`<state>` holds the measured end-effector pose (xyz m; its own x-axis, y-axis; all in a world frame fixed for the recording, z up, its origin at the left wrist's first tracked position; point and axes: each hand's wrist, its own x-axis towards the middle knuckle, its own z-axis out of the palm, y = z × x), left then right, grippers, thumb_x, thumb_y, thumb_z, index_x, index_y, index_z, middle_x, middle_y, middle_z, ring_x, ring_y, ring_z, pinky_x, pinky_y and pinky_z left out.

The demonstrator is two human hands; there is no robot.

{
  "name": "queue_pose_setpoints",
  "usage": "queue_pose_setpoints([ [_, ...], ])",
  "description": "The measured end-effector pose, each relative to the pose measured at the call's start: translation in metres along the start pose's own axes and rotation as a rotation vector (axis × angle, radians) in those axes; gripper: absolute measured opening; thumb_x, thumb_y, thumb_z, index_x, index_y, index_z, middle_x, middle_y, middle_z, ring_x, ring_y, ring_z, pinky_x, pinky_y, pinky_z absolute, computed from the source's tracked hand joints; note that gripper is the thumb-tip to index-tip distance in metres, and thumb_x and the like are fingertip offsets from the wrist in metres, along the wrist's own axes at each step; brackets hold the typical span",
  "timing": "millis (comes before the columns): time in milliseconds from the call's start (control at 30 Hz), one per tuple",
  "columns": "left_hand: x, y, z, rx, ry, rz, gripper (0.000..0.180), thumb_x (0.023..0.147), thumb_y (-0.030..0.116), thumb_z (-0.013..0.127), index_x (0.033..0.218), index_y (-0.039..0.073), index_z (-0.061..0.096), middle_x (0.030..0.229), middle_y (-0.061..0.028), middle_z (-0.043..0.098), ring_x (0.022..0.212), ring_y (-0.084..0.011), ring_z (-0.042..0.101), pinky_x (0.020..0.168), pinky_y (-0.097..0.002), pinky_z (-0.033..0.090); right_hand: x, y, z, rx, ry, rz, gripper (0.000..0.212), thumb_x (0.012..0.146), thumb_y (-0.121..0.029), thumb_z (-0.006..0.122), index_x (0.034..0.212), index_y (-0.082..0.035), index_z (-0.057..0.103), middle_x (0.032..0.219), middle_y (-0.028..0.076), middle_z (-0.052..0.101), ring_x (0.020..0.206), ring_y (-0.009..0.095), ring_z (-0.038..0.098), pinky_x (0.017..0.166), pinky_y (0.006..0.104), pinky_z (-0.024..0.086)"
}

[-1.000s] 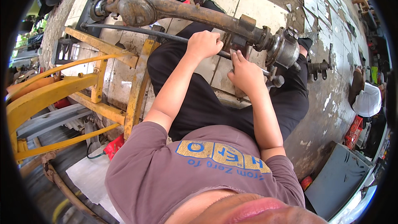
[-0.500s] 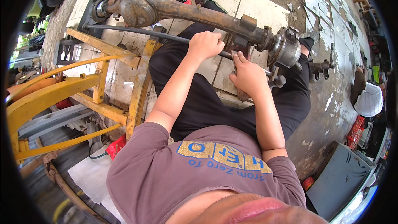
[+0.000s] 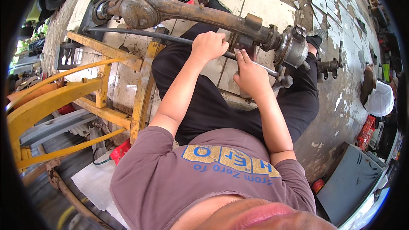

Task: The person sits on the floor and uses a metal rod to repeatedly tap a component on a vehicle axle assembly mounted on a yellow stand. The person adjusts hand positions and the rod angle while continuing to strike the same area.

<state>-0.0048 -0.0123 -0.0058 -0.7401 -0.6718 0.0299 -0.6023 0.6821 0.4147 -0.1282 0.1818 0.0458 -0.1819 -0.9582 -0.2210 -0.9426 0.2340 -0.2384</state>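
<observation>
A long metal rod [image 3: 140, 32] slants across in front of me, dark on the left and shinier toward its jointed right end [image 3: 286, 81]. My left hand [image 3: 209, 45] is closed around its middle. My right hand [image 3: 251, 76] is on the rod farther right, two fingers stretched across the top and the others curled; whether anything thin lies under them is hidden. Just beyond the rod lies a rusty axle housing [image 3: 196, 13] with a round bulge [image 3: 139, 7]. A greasy metal hub [image 3: 294, 47] forms its right end, close to my right hand.
A yellow metal frame [image 3: 55, 98] stands close on my left. My legs in black trousers [image 3: 191, 98] are bent under the rod. Broken tiles [image 3: 320, 2] lie at the far right. A grey metal box [image 3: 351, 183] and a red crate [image 3: 366, 131] sit at the right.
My right hand has slid slightly left along the rod, toward my left hand, baring more of the shiny right part. The left hand keeps its place on the rod.
</observation>
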Motion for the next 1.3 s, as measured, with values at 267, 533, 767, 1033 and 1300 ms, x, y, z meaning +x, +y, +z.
queue_pose_setpoints([
  [267,-0.001,-0.001,0.001,-0.002,0.017,0.003,0.028,0.089,0.033,0.067,0.085,0.010,0.081,0.081,-0.0203,0.078,0.080,-0.0416,0.078,0.077,-0.0536,0.065,0.007,0.002,-0.001,0.007,0.008,-0.037,0.081,0.088,-0.029,0.074,0.162,-0.001,0.056,0.166,0.023,0.058,0.105,0.035,0.083,0.088,0.0487,0.068],
  [533,-0.002,-0.001,0.001,-0.022,0.016,0.003,0.029,0.091,0.034,0.067,0.090,0.009,0.082,0.083,-0.0204,0.079,0.080,-0.0417,0.079,0.077,-0.0535,0.065,0.000,-0.001,0.021,0.006,0.068,-0.083,0.089,0.088,-0.025,0.077,0.169,-0.003,0.046,0.178,0.020,0.044,0.087,0.036,0.083,0.079,0.0475,0.069],
  [767,-0.001,-0.001,0.000,0.017,-0.034,-0.025,0.025,0.094,0.032,0.067,0.095,0.013,0.083,0.086,-0.0185,0.080,0.084,-0.0411,0.079,0.080,-0.0532,0.064,-0.004,-0.019,0.009,-0.026,-0.020,-0.012,0.087,0.090,-0.027,0.075,0.168,-0.003,0.047,0.179,0.020,0.042,0.084,0.035,0.083,0.074,0.0473,0.068],
  [1033,0.000,0.000,0.000,0.004,-0.051,-0.034,0.025,0.095,0.032,0.067,0.097,0.014,0.082,0.087,-0.0171,0.080,0.085,-0.0413,0.079,0.080,-0.0533,0.063,-0.027,-0.034,-0.009,-0.015,-0.060,-0.025,0.075,0.091,-0.029,0.075,0.160,-0.004,0.058,0.169,0.017,0.056,0.088,0.035,0.084,0.079,0.0484,0.068],
  [1300,0.003,0.000,0.000,0.022,-0.058,-0.037,0.025,0.094,0.032,0.066,0.096,0.012,0.081,0.086,-0.0179,0.079,0.084,-0.0417,0.079,0.079,-0.0536,0.063,-0.026,-0.034,-0.009,0.084,0.068,-0.043,0.069,0.094,-0.024,0.073,0.158,-0.004,0.060,0.170,0.016,0.056,0.084,0.032,0.084,0.073,0.0454,0.069],
])
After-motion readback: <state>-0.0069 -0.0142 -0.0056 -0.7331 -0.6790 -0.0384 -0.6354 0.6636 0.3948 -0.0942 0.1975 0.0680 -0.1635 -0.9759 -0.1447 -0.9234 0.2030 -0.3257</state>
